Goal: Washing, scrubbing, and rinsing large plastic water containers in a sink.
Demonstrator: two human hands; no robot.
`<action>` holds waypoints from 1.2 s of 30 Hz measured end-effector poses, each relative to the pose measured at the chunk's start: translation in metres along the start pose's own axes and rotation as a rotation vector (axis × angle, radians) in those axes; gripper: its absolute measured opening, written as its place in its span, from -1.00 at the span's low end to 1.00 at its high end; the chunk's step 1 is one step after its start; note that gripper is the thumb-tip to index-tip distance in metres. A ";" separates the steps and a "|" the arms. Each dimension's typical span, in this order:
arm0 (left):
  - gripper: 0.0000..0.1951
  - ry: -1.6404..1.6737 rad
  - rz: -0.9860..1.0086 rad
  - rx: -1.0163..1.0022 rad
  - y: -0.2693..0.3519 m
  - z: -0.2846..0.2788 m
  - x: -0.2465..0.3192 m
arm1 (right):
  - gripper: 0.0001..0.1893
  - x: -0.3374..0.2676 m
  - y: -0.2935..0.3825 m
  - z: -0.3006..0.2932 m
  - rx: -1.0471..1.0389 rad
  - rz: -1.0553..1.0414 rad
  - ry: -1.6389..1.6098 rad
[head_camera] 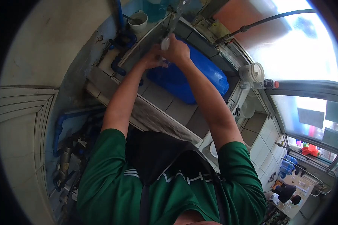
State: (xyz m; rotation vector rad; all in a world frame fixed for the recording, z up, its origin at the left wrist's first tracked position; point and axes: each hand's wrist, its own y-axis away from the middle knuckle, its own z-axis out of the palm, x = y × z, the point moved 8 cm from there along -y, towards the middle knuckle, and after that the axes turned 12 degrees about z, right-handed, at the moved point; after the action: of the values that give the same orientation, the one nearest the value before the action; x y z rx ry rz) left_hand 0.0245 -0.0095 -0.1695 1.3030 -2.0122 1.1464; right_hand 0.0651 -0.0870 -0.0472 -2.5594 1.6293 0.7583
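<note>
Both of my hands are over a tiled sink basin (169, 108), close together. My right hand (179, 52) grips a small white round object (165, 44), perhaps a cup or lid, whose exact kind I cannot make out. My left hand (152, 58) is just to its left, fingers curled at the object's lower side and partly hidden. From above, a thin stream of water (177, 19) runs down onto my right hand and the white object. Beneath my hands a large blue plastic container (207, 73) lies in the basin.
On the ledge stand a white cup (138, 25) with a spoon and a container of blue liquid (155, 11). Blue pipes (118, 67) run along the left. A white tub (249, 72), red-capped bottle (270, 83) and scissors (237, 111) line the right. Another person (286, 193) is at a distant table.
</note>
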 end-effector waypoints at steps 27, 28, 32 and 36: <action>-0.49 -0.318 -0.111 0.769 0.009 -0.010 0.041 | -0.27 -0.007 -0.039 0.003 0.066 -0.108 -0.013; -0.44 -0.367 -0.186 0.774 0.015 -0.008 0.031 | -0.27 -0.013 -0.034 -0.001 0.059 -0.114 -0.013; -0.35 -0.159 -0.341 0.883 0.026 0.003 0.007 | -0.46 -0.014 -0.017 -0.011 -0.209 -0.014 0.334; -0.31 0.002 -0.298 0.893 0.021 0.005 0.010 | -0.54 -0.009 -0.032 -0.010 0.101 -0.023 0.435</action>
State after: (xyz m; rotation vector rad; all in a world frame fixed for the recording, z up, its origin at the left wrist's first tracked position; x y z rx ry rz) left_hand 0.0014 -0.0152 -0.1727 1.9033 -1.2236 1.9728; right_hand 0.0931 -0.0678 -0.0424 -2.8004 1.6755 0.1105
